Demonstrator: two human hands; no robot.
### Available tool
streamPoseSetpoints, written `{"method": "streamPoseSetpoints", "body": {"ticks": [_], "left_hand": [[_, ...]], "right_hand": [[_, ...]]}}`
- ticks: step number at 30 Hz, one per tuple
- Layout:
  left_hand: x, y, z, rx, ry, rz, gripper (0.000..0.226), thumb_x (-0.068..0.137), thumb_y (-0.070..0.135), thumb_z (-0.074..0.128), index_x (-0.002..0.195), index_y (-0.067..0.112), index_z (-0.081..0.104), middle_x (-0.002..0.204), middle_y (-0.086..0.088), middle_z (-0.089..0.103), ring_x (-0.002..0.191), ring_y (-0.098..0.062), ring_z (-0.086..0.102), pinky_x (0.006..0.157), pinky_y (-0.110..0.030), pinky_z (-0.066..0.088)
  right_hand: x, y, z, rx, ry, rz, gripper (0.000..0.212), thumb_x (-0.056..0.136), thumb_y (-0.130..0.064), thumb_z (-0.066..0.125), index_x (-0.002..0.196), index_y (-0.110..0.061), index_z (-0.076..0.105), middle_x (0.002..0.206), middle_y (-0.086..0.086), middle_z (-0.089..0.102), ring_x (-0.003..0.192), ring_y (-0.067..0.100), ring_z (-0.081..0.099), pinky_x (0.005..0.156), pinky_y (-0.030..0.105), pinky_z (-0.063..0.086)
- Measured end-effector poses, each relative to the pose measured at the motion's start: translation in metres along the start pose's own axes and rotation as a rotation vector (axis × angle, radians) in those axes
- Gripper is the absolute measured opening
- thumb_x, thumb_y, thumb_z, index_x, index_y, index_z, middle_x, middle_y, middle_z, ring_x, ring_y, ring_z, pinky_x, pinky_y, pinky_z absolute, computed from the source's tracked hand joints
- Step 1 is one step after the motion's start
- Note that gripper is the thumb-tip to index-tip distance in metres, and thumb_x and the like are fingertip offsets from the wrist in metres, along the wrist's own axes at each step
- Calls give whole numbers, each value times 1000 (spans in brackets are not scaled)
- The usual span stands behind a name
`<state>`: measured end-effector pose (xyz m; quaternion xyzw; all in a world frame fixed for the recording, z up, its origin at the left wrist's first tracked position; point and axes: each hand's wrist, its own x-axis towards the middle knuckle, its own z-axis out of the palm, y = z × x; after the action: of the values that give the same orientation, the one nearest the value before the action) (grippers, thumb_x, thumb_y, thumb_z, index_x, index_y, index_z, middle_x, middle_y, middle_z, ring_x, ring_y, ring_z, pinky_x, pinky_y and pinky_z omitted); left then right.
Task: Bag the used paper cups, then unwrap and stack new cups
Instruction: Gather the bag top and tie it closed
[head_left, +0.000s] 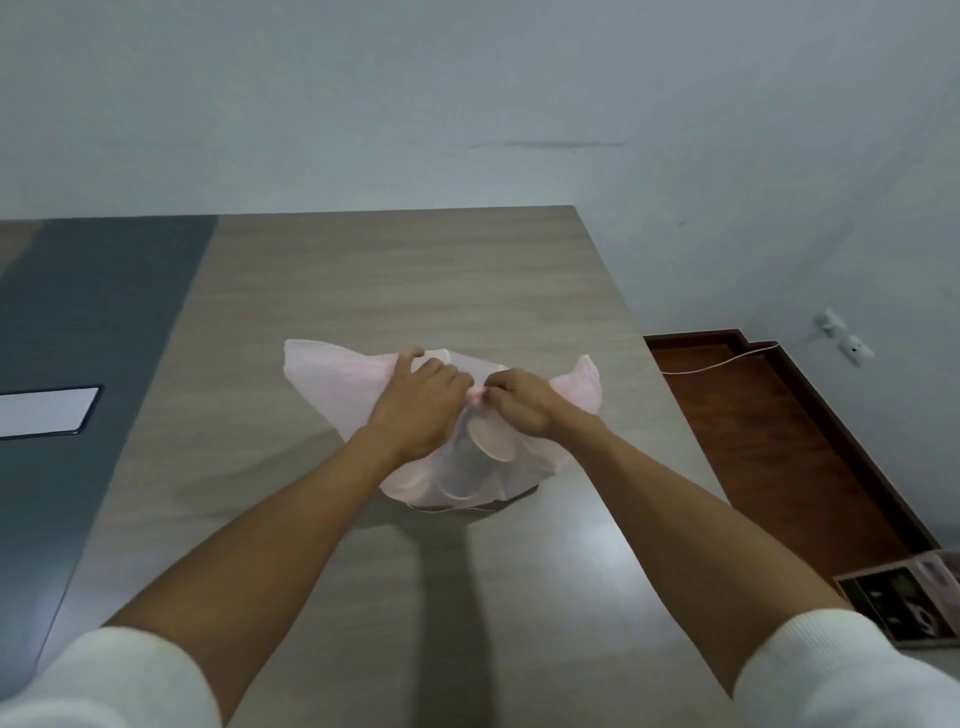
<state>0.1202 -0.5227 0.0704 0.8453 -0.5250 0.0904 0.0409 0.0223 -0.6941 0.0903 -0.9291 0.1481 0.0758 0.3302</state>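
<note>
While you stood over the pale wood-grain tabletop (363, 291), the head view showed a thin, translucent pink plastic bag (457, 467) sitting near the middle of it, a little toward the right edge. Your left hand (415, 405) was closed on the gathered plastic at the bag's top, its knuckles turned up and its fingers (410, 356) curled over the left flap. Your right hand (524, 405) was pinched shut on the same bunched pink neck, just beside the left hand, so that the two nearly touched at a small twisted knot of plastic (475, 397) between them. Two loose ends of the bag spread outward, one to the left (322, 364) and one to the right (584, 384). Through the film you could make out the round white rims of paper cups (491, 439) lying inside, tilted and overlapping; how many there were could not be told. Both forearms were bare, with white ribbed sleeves (104, 675) pushed back near the elbows. On the left the tabletop had a dark grey-blue band (93, 322) with a flat white rectangular panel (47, 413) set in it. Past the right edge lay a reddish-brown wooden floor (753, 426), a thin white cable (722, 364) crossing it, and an open cardboard box (914, 597) at the lower right.
</note>
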Motion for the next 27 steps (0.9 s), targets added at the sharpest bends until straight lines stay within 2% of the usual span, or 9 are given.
{"method": "streamPoseSetpoints", "body": {"ticks": [2, 6, 8, 12, 14, 18, 22, 25, 27], "left_hand": [[-1, 6, 6, -8, -51, -32, 14, 100, 22, 47, 102, 23, 61, 99, 3, 64, 98, -23, 59, 103, -44, 24], [1, 3, 8, -126, -78, -200, 22, 105, 29, 30, 89, 25, 44, 97, 4, 41, 98, -23, 50, 99, -45, 29], [1, -1, 12, -110, -91, -210, 25, 105, 32, 29, 86, 25, 43, 101, 2, 42, 98, -23, 48, 95, -44, 32], [9, -2, 13, -136, -133, -211, 31, 102, 38, 33, 85, 22, 55, 108, 1, 41, 101, -21, 45, 91, -42, 33], [14, 4, 14, -174, -130, -202, 35, 100, 41, 38, 89, 22, 65, 117, 1, 42, 109, -20, 45, 92, -42, 31], [19, 21, 12, -232, -156, -178, 31, 100, 40, 45, 95, 22, 70, 129, -1, 45, 121, -22, 44, 98, -42, 28], [14, 26, 14, -243, -128, -214, 36, 102, 46, 42, 102, 25, 72, 119, 3, 49, 117, -19, 48, 106, -43, 25], [2, 16, 12, -205, -96, -218, 36, 102, 51, 40, 102, 27, 68, 113, 4, 52, 112, -19, 50, 107, -44, 25], [-6, 9, 7, -188, -86, -194, 32, 104, 48, 39, 100, 26, 62, 111, 4, 54, 109, -19, 51, 108, -44, 25]], "right_hand": [[0, 1, -7, -42, -78, 16, 26, 99, -40, 50, 78, -28, 60, 85, -5, 63, 87, 24, 58, 89, 43, 42], [-6, 18, -49, -536, -176, 72, 22, 95, -50, 57, 94, -28, 56, 98, -6, 59, 96, 21, 56, 98, 44, 31], [-17, 36, -81, -484, -205, 189, 22, 92, -48, 63, 86, -27, 61, 91, -5, 63, 92, 22, 58, 92, 40, 38], [-36, 65, -101, 185, -129, 237, 11, 87, -20, 74, 96, -18, 80, 95, 4, 78, 95, 24, 69, 89, 34, 50], [-37, 60, -83, 692, -6, 141, 29, 87, -6, 71, 115, -12, 76, 113, 7, 77, 107, 20, 70, 98, 31, 49], [-18, 21, -32, 1232, 141, 72, 30, 91, -11, 70, 111, 11, 68, 107, 31, 69, 94, 32, 67, 89, 40, 52], [4, -6, 9, 940, 464, 213, 14, 89, -14, 67, 92, -3, 58, 83, 6, 58, 78, 21, 63, 73, 35, 48], [7, -17, 30, 509, 629, 300, 19, 98, -15, 52, 115, -8, 56, 104, 4, 60, 97, 22, 60, 84, 31, 46], [8, -24, 35, 519, 655, 295, 25, 104, -13, 43, 129, -14, 47, 100, 4, 62, 88, 18, 61, 78, 25, 45]]}}
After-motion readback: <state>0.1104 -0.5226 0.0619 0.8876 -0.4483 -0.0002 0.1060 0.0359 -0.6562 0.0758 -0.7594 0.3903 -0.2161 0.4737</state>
